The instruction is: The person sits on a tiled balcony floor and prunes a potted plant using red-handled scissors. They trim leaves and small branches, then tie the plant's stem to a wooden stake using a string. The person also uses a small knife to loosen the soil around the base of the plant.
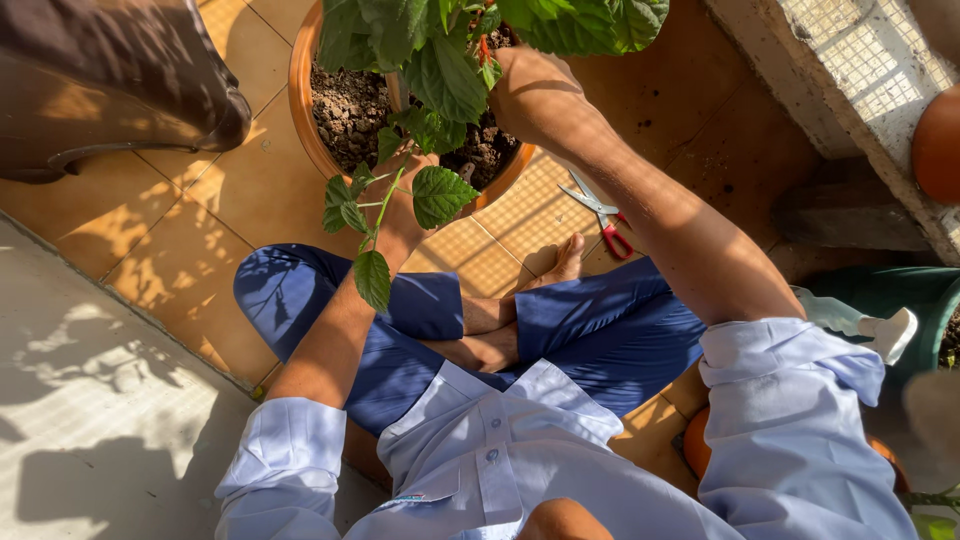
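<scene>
I sit cross-legged on a tiled floor in front of a terracotta pot [299, 95] filled with dark soil [345, 115] and a plant with broad green leaves [445, 70]. Both my arms reach into it. My left hand [405, 210] is at the pot's near rim, by a thin stem with small leaves [440, 195], and its fingers are hidden behind the foliage. My right hand [528, 92] goes under the big leaves over the soil, fingers out of sight. Red-handled scissors [602, 215] lie on the tiles beside my right forearm.
A dark rounded object [120, 80] sits at the top left. A concrete ledge with wire mesh [860, 70] runs along the right, with an orange pot [940, 140] and a green pot [890, 290] beside it. Another orange pot [695, 440] is under my right elbow.
</scene>
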